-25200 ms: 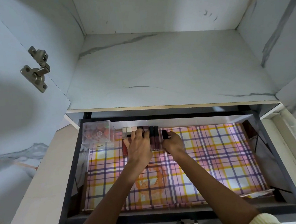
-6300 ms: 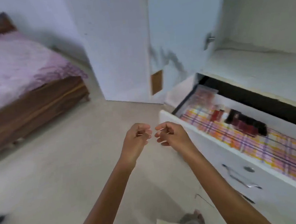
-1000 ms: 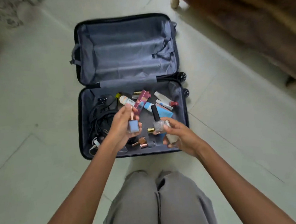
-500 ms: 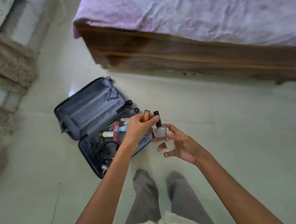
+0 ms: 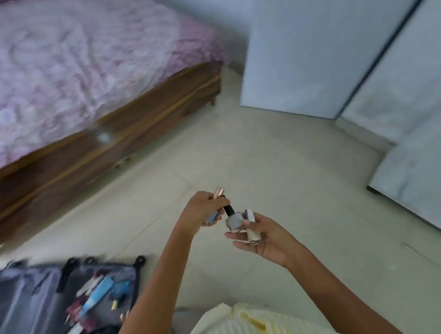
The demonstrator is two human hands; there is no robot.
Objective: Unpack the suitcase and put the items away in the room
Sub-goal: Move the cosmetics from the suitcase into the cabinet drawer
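Observation:
My left hand [image 5: 201, 211] is closed around a blue nail polish bottle [image 5: 213, 216] with a rose-gold cap. My right hand [image 5: 263, 236] cups two nail polish bottles: a grey one [image 5: 234, 220] with a black cap and a pale cream one [image 5: 253, 233]. Both hands are held together in front of me, above the floor. The open dark suitcase [image 5: 21, 315] lies at the lower left, with tubes and small cosmetics [image 5: 97, 294] in one half.
A wooden bed [image 5: 99, 149] with a pink cover fills the upper left. White wardrobe doors [image 5: 318, 44] stand at the upper right, another white panel [image 5: 425, 182] at the right edge. Pale tiled floor [image 5: 253, 158] lies between them.
The view has swung right, away from the suitcase and toward the wardrobe. Both hands keep the same bottles and stay close together.

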